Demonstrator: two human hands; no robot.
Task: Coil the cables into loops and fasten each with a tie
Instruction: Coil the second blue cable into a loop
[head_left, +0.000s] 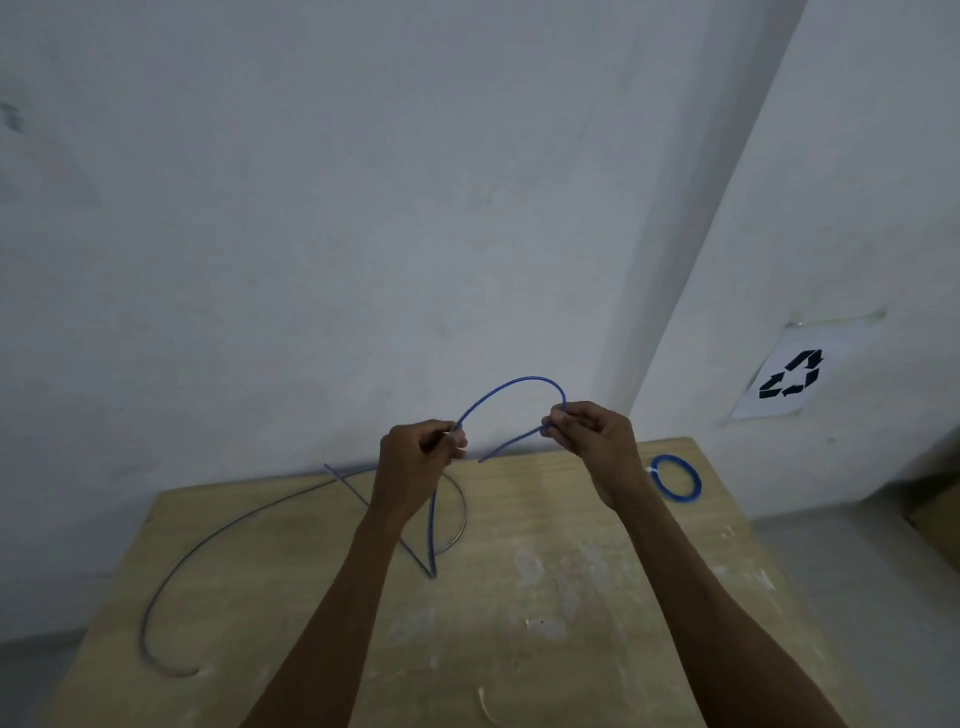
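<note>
A blue cable (506, 387) arches in the air between my two hands, above the far side of the wooden table (571, 597). My left hand (418, 457) pinches one side of the arch. My right hand (592, 434) pinches the other side, and a short free end sticks out down-left from it. From my left hand the cable drops to the table, bends sharply and runs back toward the wall. A blue coil (675, 478) fastened with a white tie lies at the table's far right.
A long dark cable (218, 535) curves loosely across the left half of the table. A small white tie (485, 706) lies near the front edge. White walls stand close behind, one bearing a recycling sign (792, 374).
</note>
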